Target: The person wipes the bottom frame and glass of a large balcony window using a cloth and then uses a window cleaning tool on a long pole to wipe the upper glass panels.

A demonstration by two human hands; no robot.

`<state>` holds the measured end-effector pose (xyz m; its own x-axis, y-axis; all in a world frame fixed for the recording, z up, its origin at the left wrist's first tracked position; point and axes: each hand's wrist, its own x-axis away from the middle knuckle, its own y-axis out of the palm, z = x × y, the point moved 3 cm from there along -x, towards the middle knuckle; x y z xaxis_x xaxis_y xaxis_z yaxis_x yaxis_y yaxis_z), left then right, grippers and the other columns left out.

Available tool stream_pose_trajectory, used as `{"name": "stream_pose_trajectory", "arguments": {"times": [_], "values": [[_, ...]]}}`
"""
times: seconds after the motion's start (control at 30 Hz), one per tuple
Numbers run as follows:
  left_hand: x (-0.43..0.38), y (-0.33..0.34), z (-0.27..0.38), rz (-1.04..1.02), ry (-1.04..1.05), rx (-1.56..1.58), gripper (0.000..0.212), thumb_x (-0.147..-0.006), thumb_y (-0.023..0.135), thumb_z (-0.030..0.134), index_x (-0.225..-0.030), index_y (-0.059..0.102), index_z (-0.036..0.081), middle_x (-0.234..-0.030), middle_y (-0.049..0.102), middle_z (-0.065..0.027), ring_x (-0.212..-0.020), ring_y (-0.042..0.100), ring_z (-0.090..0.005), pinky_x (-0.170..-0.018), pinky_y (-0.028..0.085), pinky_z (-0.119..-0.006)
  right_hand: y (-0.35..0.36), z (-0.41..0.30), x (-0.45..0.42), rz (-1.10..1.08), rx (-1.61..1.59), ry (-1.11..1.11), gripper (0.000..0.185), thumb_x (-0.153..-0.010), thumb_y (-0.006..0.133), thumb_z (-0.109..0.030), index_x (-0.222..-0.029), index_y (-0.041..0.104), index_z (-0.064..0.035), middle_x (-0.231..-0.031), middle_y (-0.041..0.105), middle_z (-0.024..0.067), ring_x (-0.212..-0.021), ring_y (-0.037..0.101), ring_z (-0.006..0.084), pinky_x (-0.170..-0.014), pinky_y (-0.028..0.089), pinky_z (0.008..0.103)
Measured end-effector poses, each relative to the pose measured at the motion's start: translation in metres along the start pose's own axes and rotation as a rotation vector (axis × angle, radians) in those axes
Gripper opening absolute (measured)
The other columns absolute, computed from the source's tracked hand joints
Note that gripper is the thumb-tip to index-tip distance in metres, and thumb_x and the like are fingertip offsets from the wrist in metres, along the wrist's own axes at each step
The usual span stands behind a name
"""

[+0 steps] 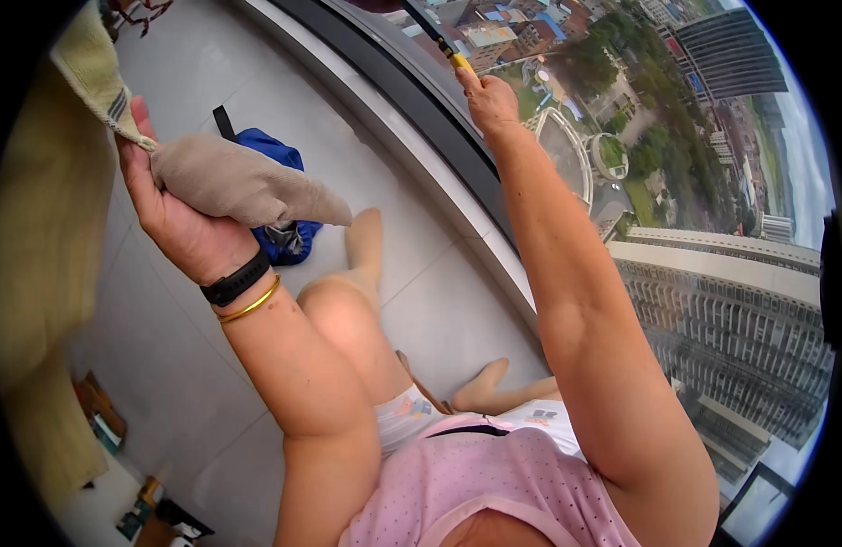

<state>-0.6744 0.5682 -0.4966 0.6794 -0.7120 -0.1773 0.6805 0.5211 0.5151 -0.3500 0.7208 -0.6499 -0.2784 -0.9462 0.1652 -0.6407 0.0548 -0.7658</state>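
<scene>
A bunched grey-beige cloth (236, 181) lies across the palm of my left hand (195, 232), with the fingers curled behind it. The corner of a pale yellow towel (92, 68) with a dark striped mark meets the same hand beside the cloth; whether the fingers pinch it, I cannot tell. On the other side, my right hand (492, 102) is raised before the window and grips the yellow handle (462, 63) of a tool. Its dark shaft (426, 24) runs up and left towards the top edge, where the tool's end is largely cut off.
Below my left hand, a blue fabric bundle (270, 147) with a black strap lies on the grey tiled floor (421, 301). A dark-railed window sill (393, 123) crosses diagonally, with buildings far below the glass. A yellowish curtain-like fabric (41, 273) hangs at left, near several small items (144, 506).
</scene>
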Motion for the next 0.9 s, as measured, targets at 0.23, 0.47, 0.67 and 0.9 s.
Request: {"name": "stream_pose_trajectory", "arguments": {"times": [0.23, 0.47, 0.67, 0.9], "values": [[-0.001, -0.012, 0.007, 0.018, -0.088, -0.045, 0.048, -0.103, 0.040, 0.038, -0.140, 0.053, 0.009, -0.146, 0.048, -0.0016, -0.128, 0.049, -0.0157, -0.103, 0.044, -0.032, -0.127, 0.236, 0.258, 0.158, 0.009, 0.322, 0.047, -0.094, 0.066, -0.043, -0.074, 0.055, -0.0026, -0.064, 0.048, 0.0016, -0.062, 0.041, 0.0106, -0.058, 0.036, 0.0291], [-0.005, -0.013, -0.002, -0.054, -0.080, -0.060, 0.050, -0.104, 0.038, 0.036, -0.144, 0.047, 0.007, -0.150, 0.047, 0.0003, -0.119, 0.055, -0.0141, -0.100, 0.046, -0.033, -0.065, 0.197, 0.205, 0.081, -0.241, 0.319, 0.044, -0.092, 0.069, -0.042, -0.076, 0.063, -0.0014, -0.063, 0.045, -0.0042, -0.060, 0.037, 0.0071, -0.053, 0.031, 0.0269], [0.009, 0.013, -0.008, -0.056, -0.083, -0.095, 0.047, -0.104, 0.039, 0.035, -0.140, 0.053, 0.007, -0.147, 0.050, -0.0011, -0.124, 0.050, -0.0128, -0.102, 0.042, -0.030, 0.042, 0.009, 0.017, -0.098, -0.122, 0.201, 0.054, -0.088, 0.062, -0.056, -0.094, 0.072, -0.0033, -0.101, 0.070, 0.0197, -0.100, 0.066, 0.0376, -0.086, 0.049, 0.0448], [0.010, 0.023, -0.013, -0.085, -0.132, -0.101, 0.047, -0.103, 0.044, 0.037, -0.137, 0.056, 0.007, -0.143, 0.052, -0.0032, -0.122, 0.052, -0.0157, -0.101, 0.043, -0.033, -0.055, 0.156, 0.109, -0.040, 0.285, 0.202, 0.063, -0.091, 0.047, -0.070, -0.096, 0.070, -0.0106, -0.098, 0.070, 0.0170, -0.099, 0.064, 0.0374, -0.083, 0.049, 0.0465]]}}
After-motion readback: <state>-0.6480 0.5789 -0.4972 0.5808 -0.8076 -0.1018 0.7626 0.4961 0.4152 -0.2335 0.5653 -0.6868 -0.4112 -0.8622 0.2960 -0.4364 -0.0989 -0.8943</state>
